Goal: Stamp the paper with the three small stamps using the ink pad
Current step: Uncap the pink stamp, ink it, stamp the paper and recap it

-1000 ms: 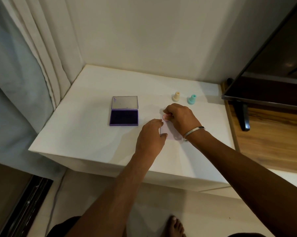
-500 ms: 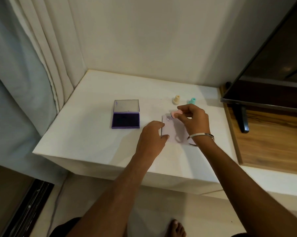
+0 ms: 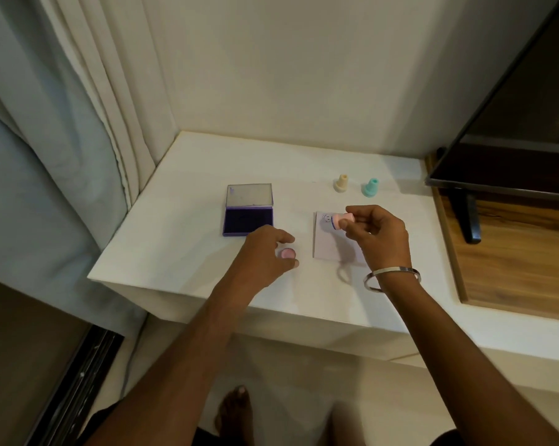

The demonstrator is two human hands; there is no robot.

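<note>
My right hand (image 3: 373,235) holds a pink stamp (image 3: 342,219) tilted on its side, just above the top left corner of the small pale paper (image 3: 328,244). A round printed mark (image 3: 325,217) shows on that corner. My left hand (image 3: 265,255) rests left of the paper, with thumb and finger closed on a small pink cap (image 3: 287,253) that sits on the table. The ink pad (image 3: 248,220) lies open with its lid folded back, further left. A cream stamp (image 3: 341,182) and a teal stamp (image 3: 370,187) stand upright behind the paper.
Everything sits on a white table (image 3: 181,246) set against a wall, with curtains (image 3: 88,130) on the left. On the right, a dark screen (image 3: 510,123) on its foot stands on a wooden surface (image 3: 513,262). The table's front edge drops off near my forearms.
My right hand lifted the pink stamp off the paper, leaving a mark. My left hand left the paper's edge and moved left onto the pink cap.
</note>
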